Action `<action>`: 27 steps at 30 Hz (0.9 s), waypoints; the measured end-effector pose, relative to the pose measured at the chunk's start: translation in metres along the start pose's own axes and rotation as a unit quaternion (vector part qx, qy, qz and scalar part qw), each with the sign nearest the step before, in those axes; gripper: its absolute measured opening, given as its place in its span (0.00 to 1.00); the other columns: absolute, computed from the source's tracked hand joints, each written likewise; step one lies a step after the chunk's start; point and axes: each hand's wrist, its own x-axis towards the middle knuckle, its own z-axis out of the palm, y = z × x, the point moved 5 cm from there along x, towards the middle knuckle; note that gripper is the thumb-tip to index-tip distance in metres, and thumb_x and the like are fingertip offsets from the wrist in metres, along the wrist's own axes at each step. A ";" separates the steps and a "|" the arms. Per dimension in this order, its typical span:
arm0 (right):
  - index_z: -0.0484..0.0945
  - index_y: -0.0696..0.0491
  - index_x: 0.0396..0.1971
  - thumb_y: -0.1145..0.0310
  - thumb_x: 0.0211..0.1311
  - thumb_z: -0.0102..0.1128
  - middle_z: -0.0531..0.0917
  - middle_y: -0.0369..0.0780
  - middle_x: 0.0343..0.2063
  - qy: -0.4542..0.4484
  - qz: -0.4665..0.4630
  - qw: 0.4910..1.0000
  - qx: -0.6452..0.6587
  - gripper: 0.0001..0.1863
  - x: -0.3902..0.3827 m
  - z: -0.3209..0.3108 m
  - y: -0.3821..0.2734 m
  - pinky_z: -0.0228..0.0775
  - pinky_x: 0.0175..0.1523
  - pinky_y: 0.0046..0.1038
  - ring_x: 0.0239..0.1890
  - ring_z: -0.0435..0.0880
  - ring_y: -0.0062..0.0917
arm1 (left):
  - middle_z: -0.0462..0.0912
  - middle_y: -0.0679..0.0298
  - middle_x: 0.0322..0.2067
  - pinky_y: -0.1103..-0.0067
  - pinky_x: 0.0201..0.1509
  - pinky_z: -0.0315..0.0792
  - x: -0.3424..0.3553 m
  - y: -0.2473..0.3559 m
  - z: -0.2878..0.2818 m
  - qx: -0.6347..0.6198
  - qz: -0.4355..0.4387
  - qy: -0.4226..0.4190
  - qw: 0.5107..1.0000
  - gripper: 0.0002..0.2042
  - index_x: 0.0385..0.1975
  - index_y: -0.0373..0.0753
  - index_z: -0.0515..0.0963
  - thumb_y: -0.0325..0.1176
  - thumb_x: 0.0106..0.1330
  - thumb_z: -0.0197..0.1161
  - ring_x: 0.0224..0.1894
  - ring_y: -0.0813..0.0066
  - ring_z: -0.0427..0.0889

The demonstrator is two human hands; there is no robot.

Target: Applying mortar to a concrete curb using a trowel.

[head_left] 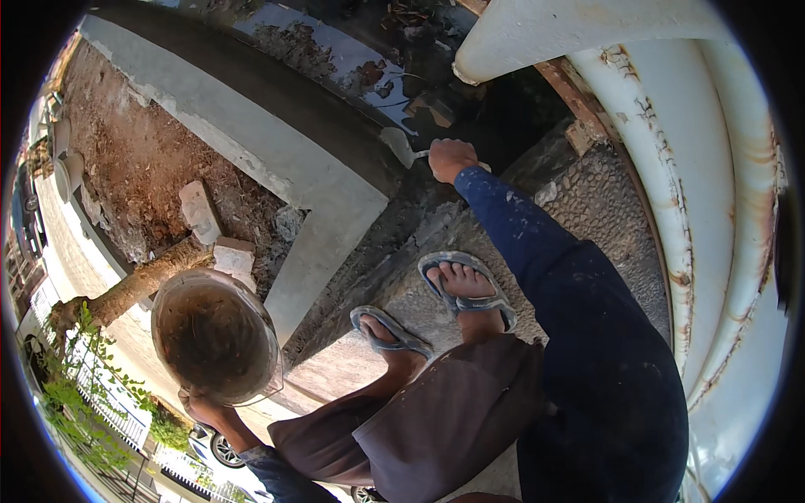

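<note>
My right hand (pixel 451 159) is closed round the handle of a trowel (pixel 397 147). Its pale blade meets the dark, wet-looking side face of a low wall (pixel 340 142), close to the wall's corner. Low on the left, my left hand (pixel 207 410) grips the rim of a bucket (pixel 267 356), and my palm is mostly hidden behind it. The bucket tilts so its inside shows, with a greyish-brown coating and a dark bottom. How much mix it holds I cannot tell. A smooth grey top (pixel 335 189) runs along the wall and turns at the corner.
My sandalled feet (pixel 465 289) stand on a rough concrete ledge (pixel 528 243). Large white rusty pipes (pixel 662 184) curve along the right. Inside the wall lie reddish soil (pixel 126 142), broken blocks (pixel 199 212) and a tree trunk (pixel 126 285). Dark water with debris (pixel 444 101) lies beyond the wall.
</note>
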 end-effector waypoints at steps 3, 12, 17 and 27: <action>0.85 0.51 0.32 0.66 0.51 0.58 0.86 0.42 0.34 -0.076 0.011 0.993 -0.087 0.10 0.019 0.051 0.011 0.75 0.35 0.46 0.38 0.85 0.37 | 0.73 0.61 0.28 0.75 0.34 0.68 0.002 0.004 0.001 0.092 0.018 -0.008 0.996 0.05 0.27 0.28 0.73 0.21 0.53 0.53 0.30 0.72 0.71; 0.85 0.51 0.30 0.67 0.53 0.56 0.86 0.43 0.34 0.045 -0.033 0.998 0.003 0.10 0.016 -0.003 -0.029 0.76 0.38 0.40 0.38 0.85 0.38 | 0.74 0.61 0.29 0.75 0.32 0.67 0.002 0.006 0.001 0.040 0.001 0.016 0.999 0.01 0.26 0.32 0.73 0.21 0.54 0.55 0.29 0.73 0.71; 0.84 0.53 0.35 0.68 0.57 0.53 0.83 0.45 0.42 -0.102 0.029 0.994 -0.034 0.11 0.037 0.035 -0.007 0.74 0.50 0.37 0.45 0.83 0.39 | 0.71 0.68 0.22 0.87 0.25 0.65 0.003 -0.005 -0.005 -0.250 0.008 -0.038 0.967 0.11 0.20 0.40 0.65 0.12 0.45 0.48 0.20 0.82 0.66; 0.75 0.56 0.36 0.69 0.57 0.52 0.81 0.50 0.37 -0.026 -0.098 0.994 -0.032 0.10 0.011 -0.003 -0.034 0.74 0.45 0.45 0.42 0.81 0.47 | 0.67 0.72 0.15 0.88 0.16 0.57 -0.031 0.040 0.005 -0.226 -0.025 0.035 0.973 0.10 0.19 0.41 0.66 0.14 0.46 0.47 0.14 0.86 0.62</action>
